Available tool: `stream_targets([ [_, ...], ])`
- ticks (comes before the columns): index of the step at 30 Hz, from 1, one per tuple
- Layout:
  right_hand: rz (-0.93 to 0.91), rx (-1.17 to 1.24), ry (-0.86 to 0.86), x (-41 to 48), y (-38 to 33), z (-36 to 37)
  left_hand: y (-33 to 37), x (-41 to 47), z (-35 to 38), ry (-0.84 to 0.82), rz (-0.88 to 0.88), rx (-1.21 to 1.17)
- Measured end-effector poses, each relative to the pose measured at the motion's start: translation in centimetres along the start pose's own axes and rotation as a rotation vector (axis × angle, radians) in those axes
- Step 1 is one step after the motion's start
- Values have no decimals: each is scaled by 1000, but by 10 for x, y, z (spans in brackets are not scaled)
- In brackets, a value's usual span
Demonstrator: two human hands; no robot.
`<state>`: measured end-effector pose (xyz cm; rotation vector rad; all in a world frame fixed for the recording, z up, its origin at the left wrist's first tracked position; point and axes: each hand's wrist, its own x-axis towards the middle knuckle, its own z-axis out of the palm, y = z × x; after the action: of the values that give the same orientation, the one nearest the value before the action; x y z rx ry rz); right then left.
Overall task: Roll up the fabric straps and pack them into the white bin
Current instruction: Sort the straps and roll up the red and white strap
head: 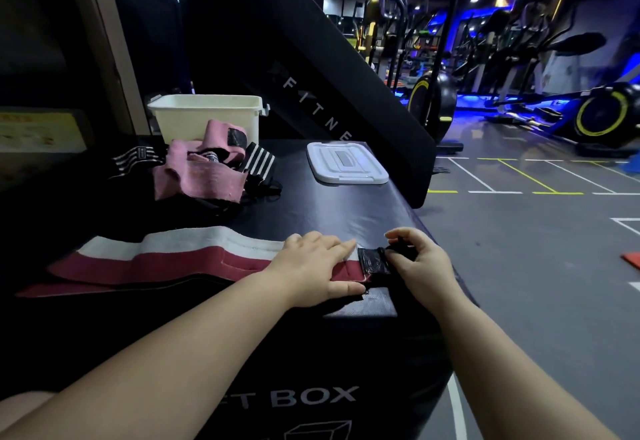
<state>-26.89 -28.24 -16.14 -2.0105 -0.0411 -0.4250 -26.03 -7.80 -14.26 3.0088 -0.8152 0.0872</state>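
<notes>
**A:** What carried it all?

**B:** A black padded table [346,211], box-shaped, with white lettering on its near side.

**A:** Where were the straps?

**B:** A long red-and-white fabric strap [173,256] lay flat across the near part of the table, running from the left toward the near right corner. The white plastic bin [194,117] stood at the far left, uncovered. I could not see inside it. A heap of pink and black-and-white striped straps [201,176] lay on the table just in front of the bin, outside it. A flat white plastic lid [346,166] lay at the far right, apart from the bin.

**A:** And the hands?

**B:** The left hand [311,263] was spread with straight fingers, pressing down on the right end of the long strap. The right hand [422,263], just beside it, pinched the strap's black end tab [372,261] between thumb and fingers.
</notes>
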Motion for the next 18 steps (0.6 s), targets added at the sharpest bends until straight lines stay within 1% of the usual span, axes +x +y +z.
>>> stream_targets([
  [3, -9, 28, 67, -1, -1, 0, 2, 3, 1, 3, 4, -16],
  [9, 42, 85, 186, -4, 1, 0, 4, 0, 1, -5, -15, -87],
  [18, 104, -22, 318, 2, 2, 2, -1, 4, 10, 28, -18, -93],
])
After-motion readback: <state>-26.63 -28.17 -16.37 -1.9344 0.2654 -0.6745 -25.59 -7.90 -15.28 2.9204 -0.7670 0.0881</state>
